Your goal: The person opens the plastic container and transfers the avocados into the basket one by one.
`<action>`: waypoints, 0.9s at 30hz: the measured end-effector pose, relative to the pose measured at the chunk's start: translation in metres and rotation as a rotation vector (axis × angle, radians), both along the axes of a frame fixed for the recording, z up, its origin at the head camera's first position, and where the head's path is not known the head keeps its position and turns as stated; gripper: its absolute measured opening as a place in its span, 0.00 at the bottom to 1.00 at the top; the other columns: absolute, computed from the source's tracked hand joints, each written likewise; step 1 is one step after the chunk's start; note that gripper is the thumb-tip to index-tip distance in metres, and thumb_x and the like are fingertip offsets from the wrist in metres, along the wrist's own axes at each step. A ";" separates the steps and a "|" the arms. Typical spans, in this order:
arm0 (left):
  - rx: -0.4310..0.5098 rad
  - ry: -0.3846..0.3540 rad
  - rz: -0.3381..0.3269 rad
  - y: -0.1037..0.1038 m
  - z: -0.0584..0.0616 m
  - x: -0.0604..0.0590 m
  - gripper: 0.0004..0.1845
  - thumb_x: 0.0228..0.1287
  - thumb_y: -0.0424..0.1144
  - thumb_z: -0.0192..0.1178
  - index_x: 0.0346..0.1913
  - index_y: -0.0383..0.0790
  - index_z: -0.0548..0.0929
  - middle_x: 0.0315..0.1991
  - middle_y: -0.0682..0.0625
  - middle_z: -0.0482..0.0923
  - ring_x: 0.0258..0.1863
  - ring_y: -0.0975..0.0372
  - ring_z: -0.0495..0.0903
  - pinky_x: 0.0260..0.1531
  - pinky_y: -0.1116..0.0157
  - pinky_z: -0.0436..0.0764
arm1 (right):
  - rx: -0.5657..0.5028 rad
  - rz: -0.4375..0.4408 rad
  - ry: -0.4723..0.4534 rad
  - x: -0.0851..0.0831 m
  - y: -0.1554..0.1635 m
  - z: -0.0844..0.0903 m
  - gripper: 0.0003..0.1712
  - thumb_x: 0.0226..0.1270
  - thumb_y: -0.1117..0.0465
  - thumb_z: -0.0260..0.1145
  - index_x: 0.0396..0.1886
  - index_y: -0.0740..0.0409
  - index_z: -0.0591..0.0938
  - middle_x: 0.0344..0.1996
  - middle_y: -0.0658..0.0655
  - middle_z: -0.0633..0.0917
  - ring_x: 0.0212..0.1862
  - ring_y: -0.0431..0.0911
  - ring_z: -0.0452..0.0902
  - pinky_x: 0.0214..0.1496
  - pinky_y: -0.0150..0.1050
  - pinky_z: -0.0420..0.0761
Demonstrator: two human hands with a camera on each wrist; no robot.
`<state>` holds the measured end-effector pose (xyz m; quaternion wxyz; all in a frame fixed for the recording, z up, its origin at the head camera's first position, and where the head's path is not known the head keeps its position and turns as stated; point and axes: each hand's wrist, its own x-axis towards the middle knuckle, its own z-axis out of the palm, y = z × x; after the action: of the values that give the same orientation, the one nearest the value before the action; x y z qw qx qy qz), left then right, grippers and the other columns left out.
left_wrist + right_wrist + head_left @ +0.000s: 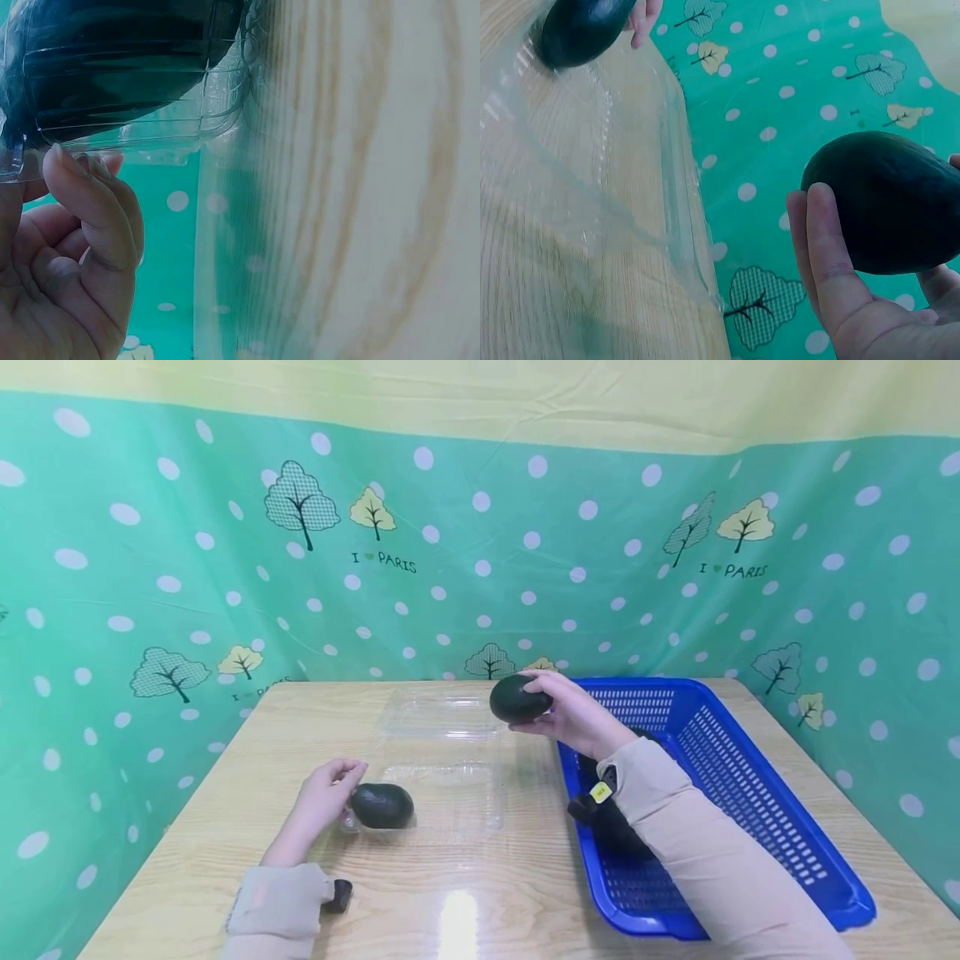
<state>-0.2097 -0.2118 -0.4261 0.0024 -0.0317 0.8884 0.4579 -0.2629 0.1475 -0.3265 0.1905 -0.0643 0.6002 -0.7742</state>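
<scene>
A clear plastic clamshell container [450,793] lies open on the wooden table [225,793], lid flat behind it. One dark green avocado [382,806] sits in its near left corner. My left hand [330,785] is beside that avocado, curled fingers pinching the container's rim [172,127]; the avocado [112,60] shows through the plastic above my fingers [90,202]. My right hand [558,710] grips a second avocado [517,697] in the air over the container's far right edge. In the right wrist view, that avocado [885,202] rests against my thumb [825,247].
A blue perforated basket [750,793] stands to the right of the container, with dark shapes in it partly hidden by my right sleeve. A green dotted curtain [480,568] closes off the back and sides of the table.
</scene>
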 end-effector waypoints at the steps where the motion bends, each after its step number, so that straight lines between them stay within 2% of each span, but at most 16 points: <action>1: 0.000 -0.001 0.002 0.000 0.000 0.000 0.24 0.77 0.46 0.50 0.61 0.26 0.74 0.52 0.31 0.78 0.29 0.61 0.76 0.26 0.68 0.82 | -0.002 -0.003 0.005 0.000 0.002 0.000 0.29 0.70 0.64 0.51 0.71 0.59 0.63 0.71 0.61 0.61 0.64 0.65 0.69 0.59 0.50 0.82; 7: -0.006 0.002 -0.002 -0.001 -0.001 0.000 0.25 0.77 0.46 0.50 0.61 0.26 0.74 0.52 0.31 0.78 0.28 0.61 0.76 0.25 0.68 0.82 | -0.007 -0.041 0.008 -0.001 0.016 0.000 0.30 0.70 0.63 0.51 0.71 0.58 0.61 0.73 0.61 0.56 0.68 0.68 0.63 0.60 0.50 0.82; 14: 0.010 0.002 -0.009 -0.001 0.001 0.001 0.26 0.77 0.48 0.50 0.62 0.26 0.73 0.53 0.31 0.77 0.27 0.61 0.76 0.24 0.67 0.82 | 0.013 -0.062 0.008 0.000 0.033 -0.004 0.36 0.73 0.63 0.49 0.78 0.58 0.52 0.79 0.53 0.44 0.71 0.69 0.60 0.59 0.48 0.82; 21: 0.022 -0.002 0.001 0.000 0.000 0.001 0.24 0.77 0.47 0.51 0.61 0.28 0.74 0.50 0.34 0.77 0.25 0.61 0.75 0.23 0.68 0.82 | 0.060 -0.063 0.041 0.002 0.051 -0.009 0.31 0.74 0.62 0.48 0.75 0.58 0.56 0.76 0.62 0.51 0.70 0.66 0.61 0.64 0.49 0.79; 27: 0.027 -0.002 0.006 0.001 -0.001 0.001 0.24 0.77 0.47 0.51 0.61 0.28 0.74 0.50 0.33 0.77 0.25 0.62 0.75 0.23 0.69 0.81 | 0.085 -0.067 0.068 0.005 0.067 -0.015 0.30 0.76 0.61 0.49 0.74 0.58 0.57 0.74 0.63 0.55 0.66 0.59 0.68 0.63 0.47 0.80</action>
<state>-0.2091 -0.2110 -0.4272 0.0026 -0.0350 0.8820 0.4699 -0.2582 0.2142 -0.3415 0.1465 -0.0623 0.6403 -0.7514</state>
